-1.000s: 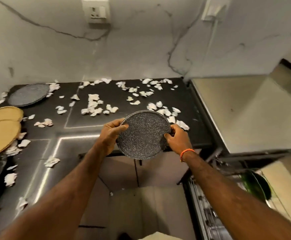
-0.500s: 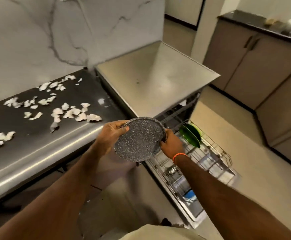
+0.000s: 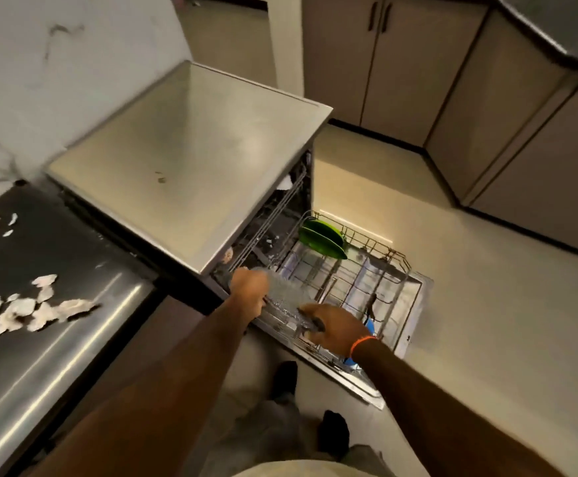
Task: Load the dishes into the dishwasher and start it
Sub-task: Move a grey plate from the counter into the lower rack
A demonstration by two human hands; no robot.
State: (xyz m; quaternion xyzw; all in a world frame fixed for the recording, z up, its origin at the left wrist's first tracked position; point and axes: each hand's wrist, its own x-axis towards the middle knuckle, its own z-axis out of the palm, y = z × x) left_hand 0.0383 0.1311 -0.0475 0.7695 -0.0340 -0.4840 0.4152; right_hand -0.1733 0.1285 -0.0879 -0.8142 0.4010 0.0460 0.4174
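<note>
Plate [image 3: 282,293] lower (over rack [image 3: 389,261])

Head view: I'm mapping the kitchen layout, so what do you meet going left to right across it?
White scraps on the dark counter → steel dishwasher top → left hand → speckled plate → green plates in the pulled-out rack → floor → cabinets.

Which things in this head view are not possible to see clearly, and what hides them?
- Speckled plate: motion-blurred; left hand and right hand cover its edges.
- Which slot of the lower rack it enters: unclear, blurred.
- Blue item: mostly behind the right wrist.
- Dishwasher interior: dark, hidden under its top.
</note>
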